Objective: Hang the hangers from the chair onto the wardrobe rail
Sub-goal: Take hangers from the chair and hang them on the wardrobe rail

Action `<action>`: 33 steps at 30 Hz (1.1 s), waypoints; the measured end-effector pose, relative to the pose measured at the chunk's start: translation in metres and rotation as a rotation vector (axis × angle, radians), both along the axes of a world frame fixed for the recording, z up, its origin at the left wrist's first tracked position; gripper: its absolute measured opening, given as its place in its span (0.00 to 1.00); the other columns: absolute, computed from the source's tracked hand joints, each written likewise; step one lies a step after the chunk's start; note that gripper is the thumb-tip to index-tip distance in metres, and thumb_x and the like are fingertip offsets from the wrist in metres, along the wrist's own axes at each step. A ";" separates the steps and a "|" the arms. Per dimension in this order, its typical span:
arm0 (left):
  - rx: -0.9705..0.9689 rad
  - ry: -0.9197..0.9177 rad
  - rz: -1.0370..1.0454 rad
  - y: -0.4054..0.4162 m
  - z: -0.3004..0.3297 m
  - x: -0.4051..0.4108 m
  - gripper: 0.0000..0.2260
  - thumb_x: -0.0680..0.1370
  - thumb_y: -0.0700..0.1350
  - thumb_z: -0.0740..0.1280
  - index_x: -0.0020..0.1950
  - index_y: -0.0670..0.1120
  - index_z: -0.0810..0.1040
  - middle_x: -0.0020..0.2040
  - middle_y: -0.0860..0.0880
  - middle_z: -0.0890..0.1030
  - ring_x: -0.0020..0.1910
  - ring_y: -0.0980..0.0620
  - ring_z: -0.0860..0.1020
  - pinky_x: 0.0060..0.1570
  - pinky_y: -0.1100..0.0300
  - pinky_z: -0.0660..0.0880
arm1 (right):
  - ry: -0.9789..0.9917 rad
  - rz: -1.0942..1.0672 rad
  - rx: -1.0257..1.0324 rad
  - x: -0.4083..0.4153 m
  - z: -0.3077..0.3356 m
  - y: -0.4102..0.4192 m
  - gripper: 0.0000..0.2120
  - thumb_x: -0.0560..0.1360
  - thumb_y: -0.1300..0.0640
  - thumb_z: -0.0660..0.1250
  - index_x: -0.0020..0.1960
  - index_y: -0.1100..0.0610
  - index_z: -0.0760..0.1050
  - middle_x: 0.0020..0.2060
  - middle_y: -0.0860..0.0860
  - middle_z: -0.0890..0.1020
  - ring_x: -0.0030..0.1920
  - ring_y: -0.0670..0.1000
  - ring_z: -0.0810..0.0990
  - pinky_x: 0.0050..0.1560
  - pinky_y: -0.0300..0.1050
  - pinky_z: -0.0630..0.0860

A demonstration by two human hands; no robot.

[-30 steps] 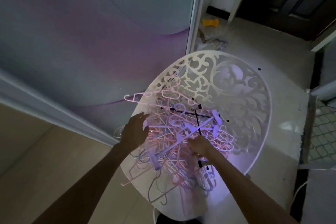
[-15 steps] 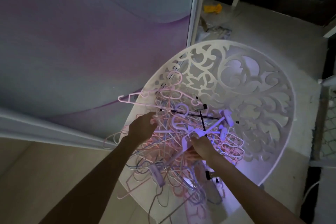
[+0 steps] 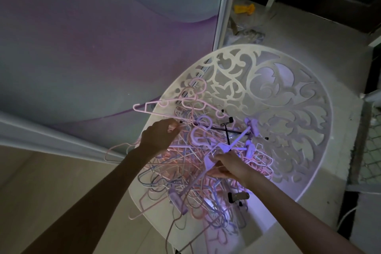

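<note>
Lower centre, the right hand (image 3: 228,166) grips a lilac hanger (image 3: 216,155) to free it from the tangled hangers (image 3: 185,171) heaped on the chair (image 3: 288,93); the left hand (image 3: 158,138) pinches pink ones above.

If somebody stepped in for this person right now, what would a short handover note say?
Left hand: reaching into the hanger pile at its left edge; a firm grip can't be confirmed.
Right hand: shut on a lilac clip hanger, in the tangle.
Hangers: all heaped and knotted on the white chair.
Done: nothing visibly hung; the rail is out of view.
Left: free one hanger at a time, carry each to the rail.
</note>
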State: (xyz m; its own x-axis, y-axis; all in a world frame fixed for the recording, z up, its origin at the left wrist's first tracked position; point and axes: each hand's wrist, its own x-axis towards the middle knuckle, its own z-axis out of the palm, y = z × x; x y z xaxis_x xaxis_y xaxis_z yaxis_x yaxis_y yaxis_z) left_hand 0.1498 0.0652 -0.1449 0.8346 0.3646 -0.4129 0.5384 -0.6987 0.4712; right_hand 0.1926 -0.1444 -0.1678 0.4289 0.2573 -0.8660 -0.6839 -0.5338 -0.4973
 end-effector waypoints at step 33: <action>-0.504 -0.048 0.719 0.010 -0.035 -0.044 0.19 0.81 0.49 0.58 0.56 0.34 0.79 0.14 0.57 0.72 0.13 0.63 0.69 0.13 0.74 0.60 | -0.445 0.061 -0.147 -0.026 -0.031 -0.042 0.06 0.80 0.63 0.54 0.50 0.59 0.69 0.28 0.51 0.71 0.22 0.45 0.71 0.29 0.44 0.66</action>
